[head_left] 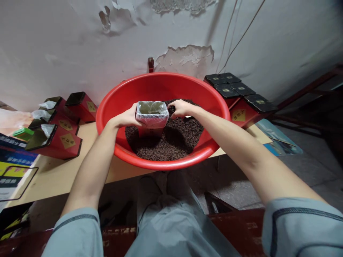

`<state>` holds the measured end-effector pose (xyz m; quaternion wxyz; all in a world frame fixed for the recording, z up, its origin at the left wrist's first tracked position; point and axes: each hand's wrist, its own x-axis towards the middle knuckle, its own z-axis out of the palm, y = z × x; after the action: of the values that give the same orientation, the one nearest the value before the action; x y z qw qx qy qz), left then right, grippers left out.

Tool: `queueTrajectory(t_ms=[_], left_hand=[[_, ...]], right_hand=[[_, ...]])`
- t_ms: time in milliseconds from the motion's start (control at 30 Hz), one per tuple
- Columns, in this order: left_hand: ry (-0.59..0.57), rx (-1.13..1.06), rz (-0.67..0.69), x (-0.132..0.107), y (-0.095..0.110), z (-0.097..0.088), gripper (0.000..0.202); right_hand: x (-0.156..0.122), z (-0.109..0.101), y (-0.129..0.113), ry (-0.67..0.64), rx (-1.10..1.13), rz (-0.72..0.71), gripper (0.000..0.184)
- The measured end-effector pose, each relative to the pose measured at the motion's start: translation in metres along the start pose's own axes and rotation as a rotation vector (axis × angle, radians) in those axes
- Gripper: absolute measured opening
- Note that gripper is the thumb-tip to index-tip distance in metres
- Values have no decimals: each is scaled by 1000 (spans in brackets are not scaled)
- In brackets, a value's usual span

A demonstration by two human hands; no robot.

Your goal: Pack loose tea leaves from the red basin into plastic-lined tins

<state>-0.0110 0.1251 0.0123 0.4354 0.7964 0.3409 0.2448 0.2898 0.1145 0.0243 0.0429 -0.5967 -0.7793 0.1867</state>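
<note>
My left hand (128,117) is wrapped round the left side of a red tin (151,132), whose rim is covered by a clear plastic liner (152,116). The tin stands upright, mouth up, over a heap of dark loose tea leaves (168,144) in a large red basin (171,164). Just right of the tin's mouth, my right hand (182,108) has curled fingers with dark leaves showing between them. Under its palm a small white edge peeks out; what it belongs to is hidden.
Several open red tins (65,141) stand left, some with plastic liners sticking out. Closed tins with black lids (241,89) are grouped right of the basin. The wooden table (115,171) runs along a peeling wall (66,46). Printed boxes (13,164) lie far left.
</note>
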Motion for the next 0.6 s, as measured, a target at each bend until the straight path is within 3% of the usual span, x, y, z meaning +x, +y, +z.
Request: queueTrajectory(t_ms=[133, 300, 467, 600], left_hand=[[-12, 26, -39, -1, 7, 1, 115], [-10, 45, -48, -2, 13, 2, 111], [-22, 107, -76, -1, 10, 0, 108], [12, 147, -100, 2, -3, -4, 119]], right_hand=[[-5, -38, -17, 38, 48, -26, 50], [-8, -68, -62, 100, 7, -194, 40], [-3, -52, -101, 76, -130, -336, 47], [9, -33, -106, 74, -183, -366, 49]])
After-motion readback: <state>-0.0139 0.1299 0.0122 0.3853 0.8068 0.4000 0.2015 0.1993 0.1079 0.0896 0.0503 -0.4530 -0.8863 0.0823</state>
